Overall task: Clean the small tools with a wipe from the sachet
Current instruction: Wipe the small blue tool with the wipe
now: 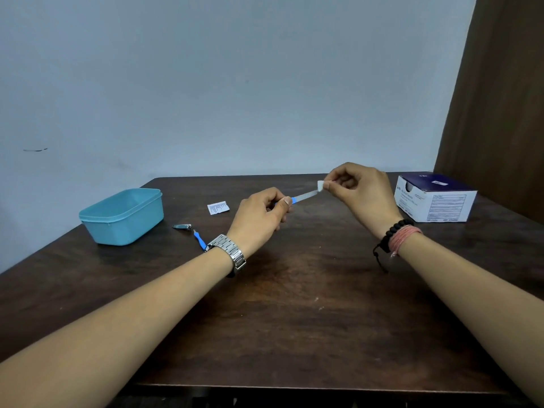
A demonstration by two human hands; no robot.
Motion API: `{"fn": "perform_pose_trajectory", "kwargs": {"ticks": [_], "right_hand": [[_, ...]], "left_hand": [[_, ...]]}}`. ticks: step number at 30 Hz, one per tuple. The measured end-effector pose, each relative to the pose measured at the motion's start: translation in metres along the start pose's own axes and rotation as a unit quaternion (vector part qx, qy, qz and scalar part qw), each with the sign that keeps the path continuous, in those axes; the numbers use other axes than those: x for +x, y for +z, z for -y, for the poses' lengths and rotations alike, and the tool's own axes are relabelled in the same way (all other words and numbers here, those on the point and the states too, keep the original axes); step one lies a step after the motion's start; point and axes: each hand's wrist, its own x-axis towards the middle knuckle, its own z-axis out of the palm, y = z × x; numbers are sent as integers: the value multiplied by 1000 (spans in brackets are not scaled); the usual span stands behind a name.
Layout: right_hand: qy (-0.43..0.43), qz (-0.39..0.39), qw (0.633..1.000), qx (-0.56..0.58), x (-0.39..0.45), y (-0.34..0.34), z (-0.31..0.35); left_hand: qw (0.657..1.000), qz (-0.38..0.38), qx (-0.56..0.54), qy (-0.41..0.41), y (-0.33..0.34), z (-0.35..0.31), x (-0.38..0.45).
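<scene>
The right hand [357,189] pinches a small white wipe [320,185] around the tip of a nail file [304,197], while the left hand [263,212] grips its blue handle. The file is held above the counter [294,290], its long axis rising from lower left to upper right. Left of the file lie the torn sachet [218,207], a nail clipper [182,226], a blue-handled tool [198,238] and a teal tub [122,214]; a box [435,201] sits right.

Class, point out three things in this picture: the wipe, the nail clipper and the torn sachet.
wipe [320,185]: head view, on the white folded corner pinched at the tool's tip.
nail clipper [182,226]: head view, on the middle of its metal body.
torn sachet [218,207]: head view, on its printed face.
</scene>
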Motion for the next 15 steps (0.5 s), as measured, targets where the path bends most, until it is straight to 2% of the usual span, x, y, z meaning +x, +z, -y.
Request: {"fn": "perform_pose_trajectory", "kwargs": {"ticks": [3,6,11,15], "right_hand": [[-33,41,998,41,-4,4,10],[-78,89,993,-12,-10,16,15],[-33,78,995,-52,-4,10,2],[-2,33,999,-32,0,0,-4]], "left_hand": [[1000,2,3,-3,-1,0,0],[1000,6,16,11,0,-1,-1],[1000,5,8,8,-1,-1,-1],[1000,-1,1,-3,-3,-1,0]]}}
